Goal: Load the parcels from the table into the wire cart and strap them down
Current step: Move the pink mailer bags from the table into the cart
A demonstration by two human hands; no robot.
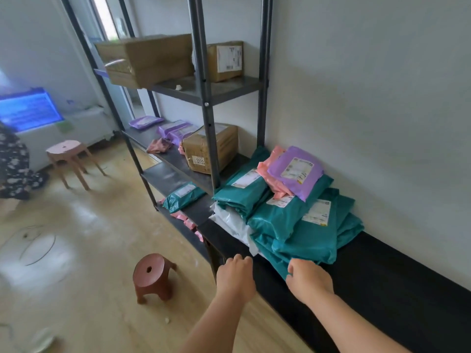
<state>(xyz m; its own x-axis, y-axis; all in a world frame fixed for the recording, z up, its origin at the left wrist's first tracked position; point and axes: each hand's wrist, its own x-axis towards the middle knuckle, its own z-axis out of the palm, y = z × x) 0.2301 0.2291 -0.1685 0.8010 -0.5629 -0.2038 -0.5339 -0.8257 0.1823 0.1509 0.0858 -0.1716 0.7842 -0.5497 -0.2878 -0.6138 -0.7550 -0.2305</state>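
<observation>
A pile of parcels lies on the black table against the wall: several teal mailers, a white one, a pink one and a purple one on top. My right hand is at the front corner of the lowest teal mailer, its fingers curled onto the edge. My left hand hovers at the table's front edge, just left of the pile, with its fingers curled and nothing seen in it. No wire cart is in view.
A dark metal shelf rack stands left of the table with cardboard boxes and more mailers. A brown stool stands on the floor close to my left arm, a pink stool farther back. A person sits at the far left.
</observation>
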